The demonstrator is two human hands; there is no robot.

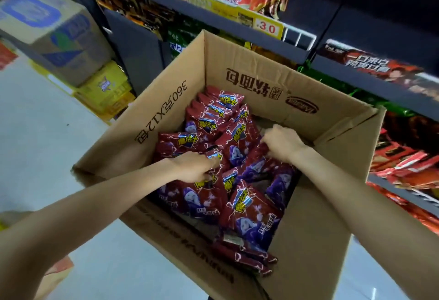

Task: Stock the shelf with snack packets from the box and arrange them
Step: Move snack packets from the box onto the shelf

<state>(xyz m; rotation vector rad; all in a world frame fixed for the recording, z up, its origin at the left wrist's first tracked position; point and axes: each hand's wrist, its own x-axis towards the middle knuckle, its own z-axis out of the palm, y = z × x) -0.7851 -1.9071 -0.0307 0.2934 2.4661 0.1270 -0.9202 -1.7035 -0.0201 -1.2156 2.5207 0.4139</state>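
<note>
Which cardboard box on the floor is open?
The big brown box under both hands, flaps up, red snack packets inside. The blue-printed carton at far left is closed.

"360克X12包" is printed upside down on the inner left wall of the cardboard box [166, 119], and "软面包" on its far wall. "3.0" is shown on a yellow price tag [267, 26] clipped to the shelf [237, 26] edge.

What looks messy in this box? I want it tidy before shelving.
Only the snack packets: a neat row stands at the box's far corner, the rest lie jumbled where both hands, left hand and right hand, dig.
</note>
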